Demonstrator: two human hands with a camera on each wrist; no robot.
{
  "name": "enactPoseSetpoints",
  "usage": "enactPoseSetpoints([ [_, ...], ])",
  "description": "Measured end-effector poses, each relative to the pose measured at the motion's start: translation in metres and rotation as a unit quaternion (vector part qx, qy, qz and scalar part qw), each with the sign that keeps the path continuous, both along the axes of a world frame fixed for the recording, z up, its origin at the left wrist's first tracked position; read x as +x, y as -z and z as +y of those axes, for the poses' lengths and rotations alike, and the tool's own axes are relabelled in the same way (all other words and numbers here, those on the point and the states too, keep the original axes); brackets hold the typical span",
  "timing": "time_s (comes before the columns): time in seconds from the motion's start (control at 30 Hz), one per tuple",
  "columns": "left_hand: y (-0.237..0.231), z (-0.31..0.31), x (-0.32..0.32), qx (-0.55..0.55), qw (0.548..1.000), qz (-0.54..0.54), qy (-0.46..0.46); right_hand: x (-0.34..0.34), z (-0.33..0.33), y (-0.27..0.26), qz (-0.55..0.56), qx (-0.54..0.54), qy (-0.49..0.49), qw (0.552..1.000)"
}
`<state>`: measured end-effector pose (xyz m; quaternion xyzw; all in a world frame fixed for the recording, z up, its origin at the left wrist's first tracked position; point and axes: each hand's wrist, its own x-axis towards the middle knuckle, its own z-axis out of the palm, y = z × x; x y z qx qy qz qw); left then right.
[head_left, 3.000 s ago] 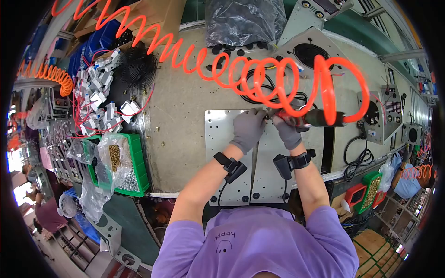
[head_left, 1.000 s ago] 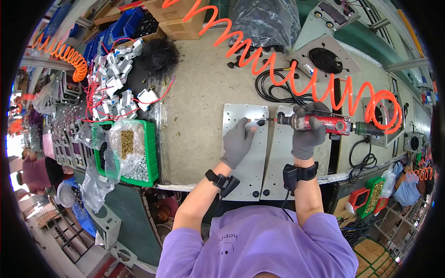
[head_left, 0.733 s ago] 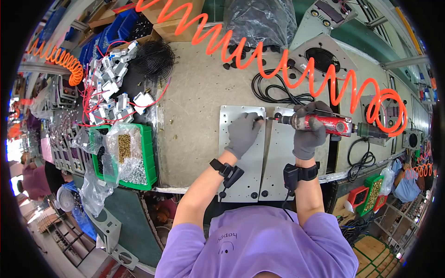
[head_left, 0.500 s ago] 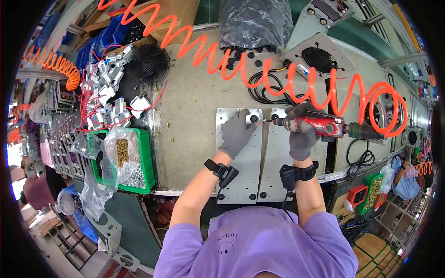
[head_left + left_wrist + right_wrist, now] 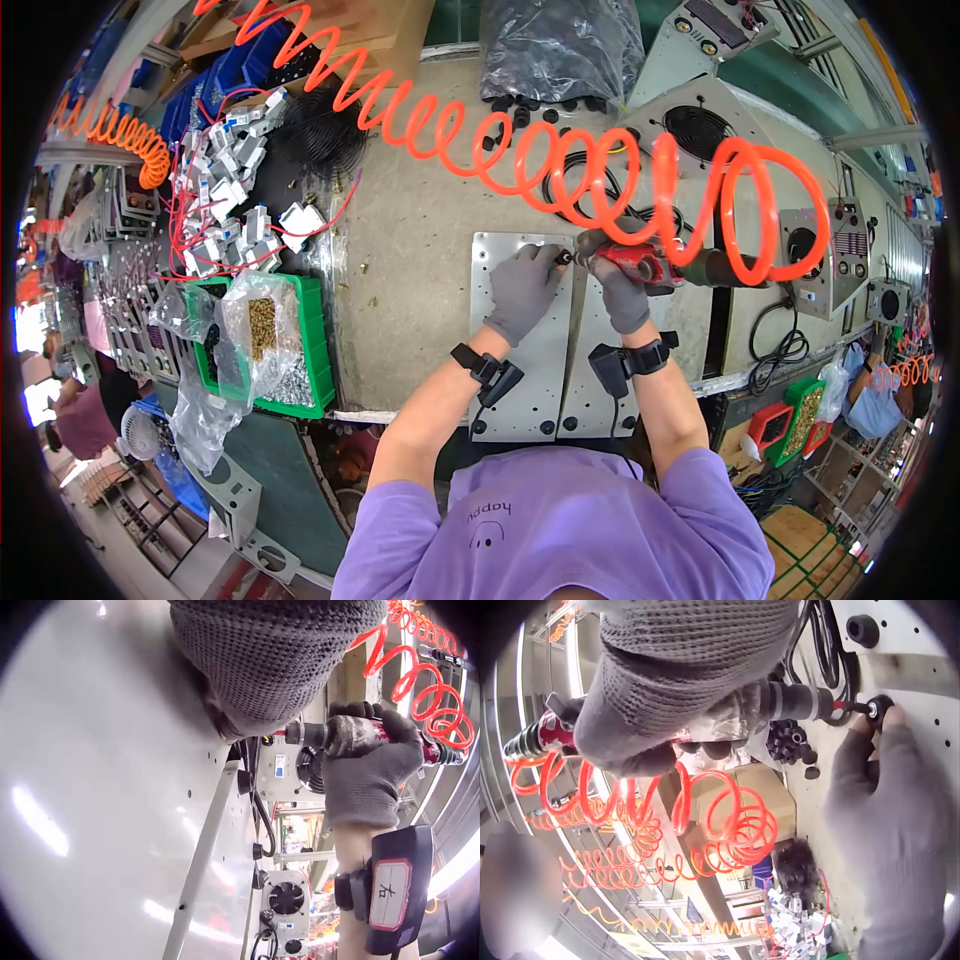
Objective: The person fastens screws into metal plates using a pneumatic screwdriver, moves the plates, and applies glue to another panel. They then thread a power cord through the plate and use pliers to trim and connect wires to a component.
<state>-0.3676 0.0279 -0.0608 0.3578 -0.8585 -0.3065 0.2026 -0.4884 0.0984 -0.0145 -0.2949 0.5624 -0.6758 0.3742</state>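
Note:
Two grey metal plates (image 5: 515, 330) lie side by side near the bench's front edge, with black rubber feet at their corners. The gloved left hand (image 5: 525, 292) pinches a black rubber foot (image 5: 880, 709) at the far right corner of the left plate. Gripped in the gloved right hand (image 5: 622, 283) is a red power screwdriver (image 5: 640, 264) on a coiled orange hose. In the right wrist view its bit (image 5: 853, 706) points into the foot's centre, at a screw or the bit tip; which, I cannot tell.
Green bins (image 5: 315, 345) of small hardware stand at the left, below a pile of white connectors (image 5: 235, 190). Behind the plates lie a black cable, loose rubber feet and a plastic bag (image 5: 560, 50). The orange coiled hose (image 5: 520, 165) hangs across the bench.
The right hand has brought the screwdriver left, up to the foot between the left fingers. The left fingers have closed around that foot. The hose coils have shifted left.

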Motion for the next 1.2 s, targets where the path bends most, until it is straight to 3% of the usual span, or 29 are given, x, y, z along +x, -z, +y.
enactPoseSetpoints([
  [0.1, 0.001, 0.001, 0.000, 0.013, 1.000, 0.012, -0.004, 0.003, -0.008, 0.012, 0.049, -0.005, 0.012, 0.999],
  [0.2, -0.001, 0.000, 0.000, 0.023, 1.000, 0.007, -0.006, -0.004, -0.003, 0.021, 0.258, 0.126, -0.051, 0.957],
  [0.3, -0.002, -0.001, 0.003, 0.033, 0.999, -0.014, 0.010, -0.001, 0.001, 0.052, 0.228, 0.107, 0.000, 0.968],
  [0.37, 0.006, 0.001, 0.006, 0.042, 0.999, 0.015, -0.006, -0.003, 0.003, 0.050, 0.197, 0.093, -0.026, 0.976],
  [0.43, 0.007, -0.001, 0.011, 0.051, 0.997, 0.047, -0.020, -0.009, 0.004, 0.056, 0.323, 0.119, -0.064, 0.937],
  [0.47, 0.006, -0.006, 0.018, 0.343, 0.927, 0.146, -0.039, -0.001, 0.000, 0.057, 0.213, 0.096, 0.006, 0.972],
  [0.5, 0.003, -0.010, 0.024, 0.600, 0.764, 0.231, -0.053, -0.001, -0.001, 0.053, 0.213, 0.094, 0.005, 0.972],
  [0.53, -0.003, -0.010, 0.029, 0.647, 0.696, 0.306, -0.059, 0.002, -0.007, 0.031, 0.207, 0.086, 0.004, 0.975],
  [0.57, -0.010, -0.009, 0.031, 0.646, 0.697, 0.306, -0.060, 0.003, -0.010, 0.020, 0.200, 0.078, 0.004, 0.977],
  [0.63, -0.020, -0.008, 0.034, 0.696, 0.608, 0.366, -0.107, 0.002, -0.009, 0.029, 0.187, 0.063, 0.014, 0.980],
  [0.73, -0.016, -0.006, 0.038, 0.702, 0.608, 0.358, -0.093, 0.000, -0.008, 0.023, 0.160, 0.043, 0.005, 0.986],
  [0.77, -0.011, -0.006, 0.041, 0.702, 0.608, 0.359, -0.093, -0.001, -0.009, 0.018, 0.093, 0.023, -0.017, 0.995],
  [0.8, -0.003, -0.007, 0.046, 0.723, 0.586, 0.359, -0.074, -0.002, -0.011, 0.013, 0.027, 0.003, -0.039, 0.999],
  [0.83, -0.001, -0.009, 0.049, 0.743, 0.563, 0.357, -0.055, -0.001, -0.011, 0.010, 0.027, 0.001, -0.039, 0.999],
  [0.93, 0.000, -0.004, 0.043, 0.693, 0.606, 0.383, -0.072, 0.003, -0.013, 0.003, 0.048, -0.002, -0.020, 0.999],
  [1.0, -0.006, 0.000, 0.041, 0.682, 0.608, 0.396, -0.088, 0.005, -0.013, -0.003, 0.092, 0.020, -0.015, 0.995],
  [1.07, -0.016, 0.000, 0.039, 0.671, 0.609, 0.411, -0.102, 0.009, -0.009, -0.007, 0.028, -0.003, 0.006, 1.000],
  [1.13, -0.021, -0.001, 0.040, 0.712, 0.552, 0.408, -0.148, 0.015, -0.006, -0.015, -0.037, -0.023, 0.025, 0.999],
  [1.17, -0.020, -0.001, 0.040, 0.713, 0.552, 0.406, -0.147, 0.019, -0.008, -0.023, -0.089, -0.082, 0.042, 0.992],
  [1.2, -0.017, -0.002, 0.040, 0.741, 0.515, 0.398, -0.164, 0.024, -0.010, -0.031, -0.141, -0.141, 0.059, 0.978],
])
